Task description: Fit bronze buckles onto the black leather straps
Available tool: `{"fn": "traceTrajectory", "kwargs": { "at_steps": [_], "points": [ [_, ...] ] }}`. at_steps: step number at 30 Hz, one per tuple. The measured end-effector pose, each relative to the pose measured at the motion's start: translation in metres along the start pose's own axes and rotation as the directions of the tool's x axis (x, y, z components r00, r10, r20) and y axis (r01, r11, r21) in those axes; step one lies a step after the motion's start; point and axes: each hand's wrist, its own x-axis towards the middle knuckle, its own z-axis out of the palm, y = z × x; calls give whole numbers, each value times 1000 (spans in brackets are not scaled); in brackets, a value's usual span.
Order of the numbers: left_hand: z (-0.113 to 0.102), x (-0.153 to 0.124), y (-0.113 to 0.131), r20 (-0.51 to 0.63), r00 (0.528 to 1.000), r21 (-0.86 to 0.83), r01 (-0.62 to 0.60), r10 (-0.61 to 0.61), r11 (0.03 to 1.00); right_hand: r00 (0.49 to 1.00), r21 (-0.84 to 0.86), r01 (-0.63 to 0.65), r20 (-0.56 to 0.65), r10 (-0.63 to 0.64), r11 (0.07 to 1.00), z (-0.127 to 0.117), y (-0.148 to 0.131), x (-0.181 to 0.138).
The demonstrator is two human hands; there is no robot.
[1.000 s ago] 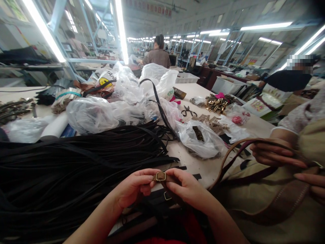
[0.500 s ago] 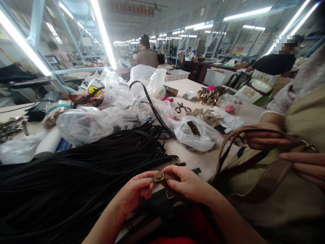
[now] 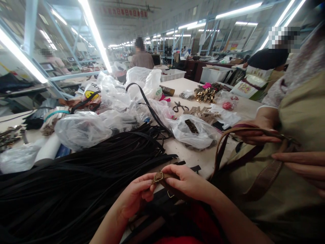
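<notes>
Since a second ago, the small rectangular brass-coloured buckle (image 3: 158, 177) has been tipped a little more aslant, while the grip at it is kept; a slight adjustment rather than a release seems to be under way. Low in the middle of the view, its left side is pinched by the thumb and fingers of the left hand (image 3: 139, 189); the flat brown strap (image 3: 167, 176) running from it is pinched by the right hand (image 3: 186, 182); a second brass-coloured frame (image 3: 170, 194) is seen just below, its attachment unclear. To the left, long, flat, matt black strips (image 3: 76, 183) are heaped on the pale, smooth bench (image 3: 177, 149); to the right, a curved brown strap with pale stitching (image 3: 265, 179) is held by a co-worker's hands (image 3: 299, 166). Farther off, small metal pieces (image 3: 191, 126) are bundled in a crumpled translucent plastic bag (image 3: 204, 138); beyond it are left black-handled scissors (image 3: 180, 107) and a glinting mound of brass-coloured buckles (image 3: 203, 95).
</notes>
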Motion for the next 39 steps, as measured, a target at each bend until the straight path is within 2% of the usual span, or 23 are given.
{"fn": "traceTrajectory", "kwargs": {
  "at_steps": [17,22,39],
  "points": [
    [7,-2,-2,-2,999,74,-35,35,997,999,-40,-32,0,32,999,0,-4,-3],
    [5,0,-7,-11,1000,53,-14,15,999,1000,-27,-16,21,17,1000,1,-2,-2],
    [2,1,-15,67,998,0,17,-17,1000,1000,-33,-1,-6,0,999,3,1,-5]
  ]
}}
